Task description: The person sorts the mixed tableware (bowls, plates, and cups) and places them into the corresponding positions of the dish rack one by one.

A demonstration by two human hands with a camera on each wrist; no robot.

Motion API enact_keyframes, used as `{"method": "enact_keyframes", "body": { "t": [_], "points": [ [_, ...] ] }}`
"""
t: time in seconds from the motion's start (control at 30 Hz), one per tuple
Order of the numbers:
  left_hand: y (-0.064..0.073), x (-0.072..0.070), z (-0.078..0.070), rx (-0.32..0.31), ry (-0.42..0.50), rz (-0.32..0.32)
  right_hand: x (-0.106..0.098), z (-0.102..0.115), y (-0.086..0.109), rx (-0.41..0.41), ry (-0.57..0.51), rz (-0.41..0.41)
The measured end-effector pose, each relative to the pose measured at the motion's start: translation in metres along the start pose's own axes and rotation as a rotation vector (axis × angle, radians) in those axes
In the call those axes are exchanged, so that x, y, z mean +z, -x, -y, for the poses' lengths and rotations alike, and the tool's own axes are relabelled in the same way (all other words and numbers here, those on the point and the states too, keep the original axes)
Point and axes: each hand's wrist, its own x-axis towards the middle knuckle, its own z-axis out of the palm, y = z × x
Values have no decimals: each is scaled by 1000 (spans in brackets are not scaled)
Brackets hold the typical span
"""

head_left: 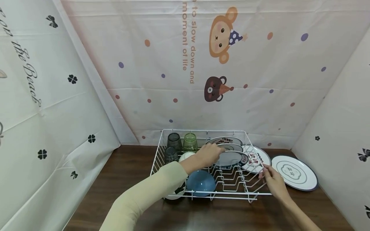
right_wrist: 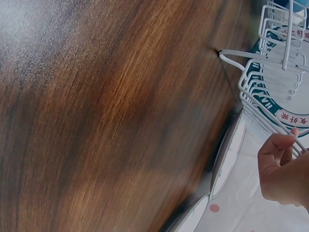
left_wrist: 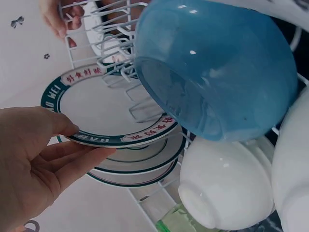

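My left hand (head_left: 208, 155) pinches the rim of a white plate (left_wrist: 106, 111) with a green lettered border, thumb on one face and fingers behind. That plate stands in the white wire dish rack (head_left: 231, 193), in front of two more plates in the slots. At the rack's right side, my right hand (head_left: 275, 183) grips the top side wire between thumb and fingers; the right wrist view shows the same grip. A blue bowl (head_left: 200, 183) sits upside down at the rack's front, near my left forearm. White bowls (left_wrist: 227, 183) lie beside it, partly hidden by the sleeve.
Dark glasses (head_left: 174, 141) and a green glass (head_left: 190, 142) stand at the rack's back left. Right of the rack, on the dark wooden table (right_wrist: 106, 125), lie a flower-patterned plate (head_left: 254, 157) and a white plate (head_left: 295, 173). Printed cloth hangs behind and at both sides.
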Motion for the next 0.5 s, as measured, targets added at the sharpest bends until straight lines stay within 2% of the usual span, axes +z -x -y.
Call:
{"method": "enact_keyframes", "body": {
  "t": [0.13, 0.27, 0.4, 0.5],
  "points": [
    [1, 1, 2, 18, 15, 30, 0, -2, -2, 39, -14, 26],
    [4, 0, 6, 23, 28, 39, 1, -1, -7, 36, -8, 28],
    [7, -11, 15, 8, 56, 23, 1, 1, -12, 19, -6, 13],
    [11, -22, 31, -41, 62, -11, -1, 2, -14, 12, -9, 7]
  ]
}}
